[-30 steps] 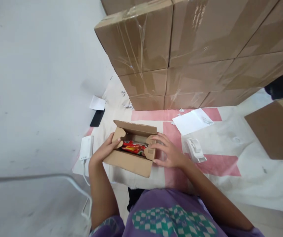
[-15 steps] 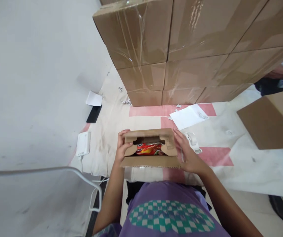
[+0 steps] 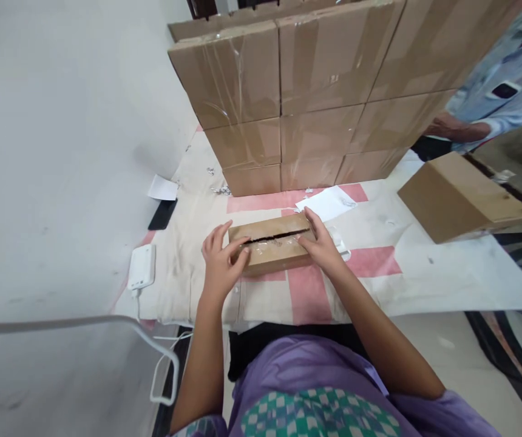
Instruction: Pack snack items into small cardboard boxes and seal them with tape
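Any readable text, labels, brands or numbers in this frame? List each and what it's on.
None readable.
Small brown cardboard box under the left hand and right hand: plain, no print visible.
Stacked brown taped cartons: no markings visible.
White paper sheet behind the box: faint marks, too small to read.
White flat device by the wall: no label legible.

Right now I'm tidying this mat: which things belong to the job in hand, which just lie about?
In hand: small cardboard box, touched by left hand and right hand.
Lying about: white charger, black phone, paper sheet, stacked cartons, tilted carton.
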{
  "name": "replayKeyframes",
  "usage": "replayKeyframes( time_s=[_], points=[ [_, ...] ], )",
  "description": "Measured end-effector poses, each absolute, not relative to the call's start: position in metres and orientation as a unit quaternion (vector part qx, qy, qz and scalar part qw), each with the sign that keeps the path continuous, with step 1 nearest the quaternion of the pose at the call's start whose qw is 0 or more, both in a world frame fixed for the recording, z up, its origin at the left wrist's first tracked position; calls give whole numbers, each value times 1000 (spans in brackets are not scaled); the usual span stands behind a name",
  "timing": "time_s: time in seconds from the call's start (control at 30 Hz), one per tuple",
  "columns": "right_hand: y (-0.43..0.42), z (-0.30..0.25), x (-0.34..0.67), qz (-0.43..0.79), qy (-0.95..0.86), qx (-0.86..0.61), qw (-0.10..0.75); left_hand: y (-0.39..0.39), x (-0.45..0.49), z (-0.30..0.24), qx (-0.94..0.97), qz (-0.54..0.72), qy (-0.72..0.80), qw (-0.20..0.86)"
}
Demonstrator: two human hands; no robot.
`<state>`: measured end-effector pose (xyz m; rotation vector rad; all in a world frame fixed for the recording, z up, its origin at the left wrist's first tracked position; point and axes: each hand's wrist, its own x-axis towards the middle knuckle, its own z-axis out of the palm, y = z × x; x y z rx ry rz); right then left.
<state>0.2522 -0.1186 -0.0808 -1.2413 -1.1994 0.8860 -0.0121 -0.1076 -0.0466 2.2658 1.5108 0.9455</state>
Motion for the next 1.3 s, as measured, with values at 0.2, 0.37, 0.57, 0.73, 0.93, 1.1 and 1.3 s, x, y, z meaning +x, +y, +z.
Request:
replayKeyframes(
  time_s=[0.2, 0.37, 0.57, 0.73, 0.93, 1.1, 1.3],
  points=[
    [-122, -86, 240, 358, -460, -525, 620, -138, 16, -42, 856, 151, 495, 12],
    [-161, -107, 273, 160, -419, -570, 688, -123, 17, -44, 854, 118, 506, -9],
    [-173, -150, 343, 161, -442, -645, 603, -94, 27, -26, 849, 99, 519, 31],
    [-171, -167, 350, 191, -458, -637, 589, -77, 48, -26, 839, 100, 535, 16],
    [-177, -167, 350, 248, -455, -630, 579, -72, 51, -38, 845, 98, 525, -16],
    [-177, -164, 353, 316, -437, -616, 574, -86, 58, -54, 824, 121, 551, -52],
    [-177, -165, 358, 326, -454, -608, 563, -85, 65, -59, 811, 154, 562, -50]
  ],
)
